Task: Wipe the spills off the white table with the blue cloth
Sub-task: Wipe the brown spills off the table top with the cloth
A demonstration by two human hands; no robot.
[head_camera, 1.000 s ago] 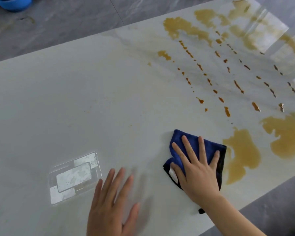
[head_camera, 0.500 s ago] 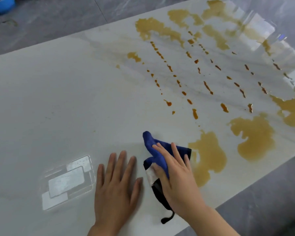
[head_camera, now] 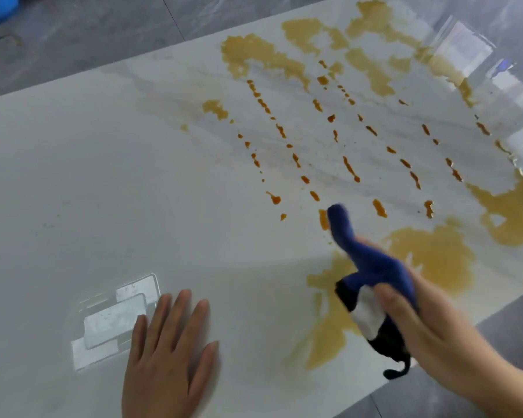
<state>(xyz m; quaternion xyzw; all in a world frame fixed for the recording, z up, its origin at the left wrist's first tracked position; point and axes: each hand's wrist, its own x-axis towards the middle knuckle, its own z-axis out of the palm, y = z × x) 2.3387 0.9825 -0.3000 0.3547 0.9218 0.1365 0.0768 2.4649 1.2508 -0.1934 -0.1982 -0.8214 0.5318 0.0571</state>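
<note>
Right hand (head_camera: 429, 330) grip now bunches blue cloth (head_camera: 372, 267), lifted off white table (head_camera: 103, 176); left hand (head_camera: 169, 351) still flat, open.

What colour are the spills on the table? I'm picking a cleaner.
Amber-brown, orange in the small drops; the spills show clearly in the head view.

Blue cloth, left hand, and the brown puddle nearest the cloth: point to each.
blue cloth (head_camera: 372, 263): head view, on its raised blue fold.
left hand (head_camera: 166, 351): head view, back of the hand.
brown puddle (head_camera: 435, 251): head view, its middle.
</note>
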